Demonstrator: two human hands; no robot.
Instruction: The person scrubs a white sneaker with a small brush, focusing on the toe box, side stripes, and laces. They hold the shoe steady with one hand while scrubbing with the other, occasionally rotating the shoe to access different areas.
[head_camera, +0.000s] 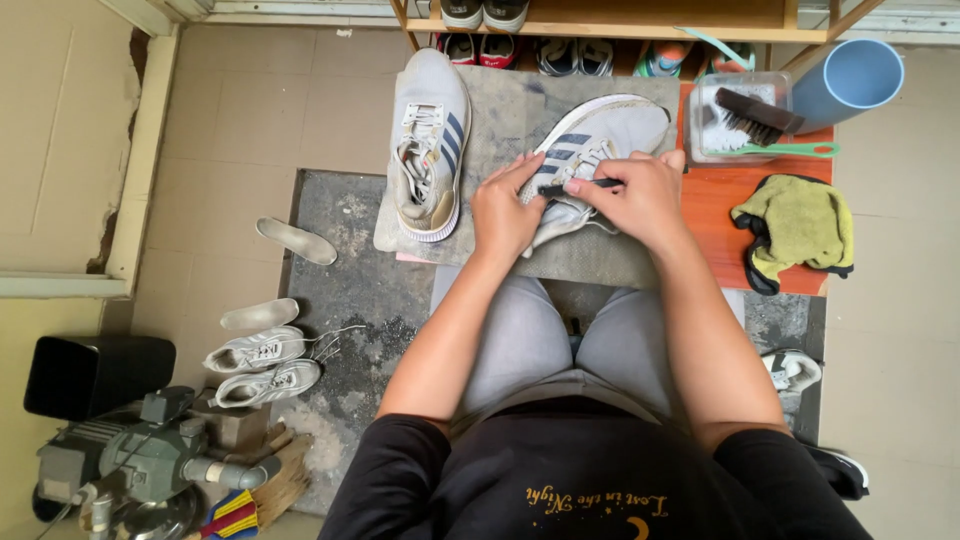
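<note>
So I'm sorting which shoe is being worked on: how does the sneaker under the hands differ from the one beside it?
The held sneaker lies tilted on its side, gripped by the left hand, with the right hand pressing a small dark tool to it. The other sneaker stands upright and untouched, its laces loose. Both are grey with dark stripes and rest on the grey mat.

I have one view only, from the camera worn on the head, looking almost straight down over my lap from fairly close. The fingers (520, 190) sit just above frame centre; beyond them the wooden shoe shelf (640, 30) meets the top edge.
</note>
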